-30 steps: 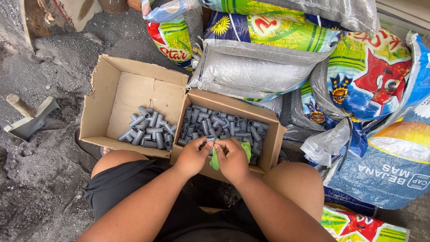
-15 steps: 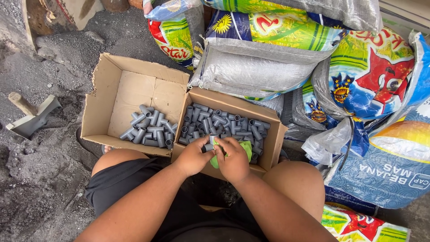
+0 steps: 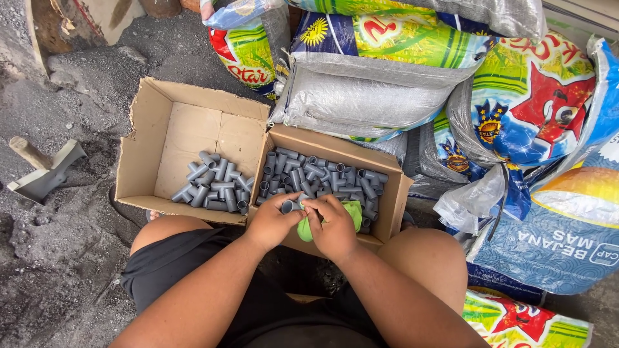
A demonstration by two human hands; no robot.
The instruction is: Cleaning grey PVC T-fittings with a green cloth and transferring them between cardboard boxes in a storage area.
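Item 1: your left hand (image 3: 274, 222), fingers curled, pinching a short grey pipe coupling (image 3: 288, 206) at the near edge of the right-hand box; its open end faces the camera.

Item 2: your right hand (image 3: 332, 225), fingers bent and closed over a bright green cloth (image 3: 351, 212), fingertips meeting the coupling beside your left thumb. Both hands are touching, held above the near wall of the box and between your knees.

Item 3: right cardboard box (image 3: 393, 206), flaps open, holding a dense layer of loose grey couplings (image 3: 322, 177) lying every way, covering most of its floor.

Item 4: left cardboard box (image 3: 145, 129), larger, set against the right box and sharing a wall line with it. A smaller heap of grey couplings (image 3: 213, 183) sits in its near right corner; the rest of the floor is bare cardboard.

Item 5: stacked woven sacks (image 3: 529, 122), printed in green, yellow, blue and red, with one turned silver-side out (image 3: 361, 96), banked behind and to the right of the boxes.

Item 6: a grey trowel-like tool with a wooden handle (image 3: 45, 171), lying on dark gritty ground (image 3: 58, 270) well to the left.
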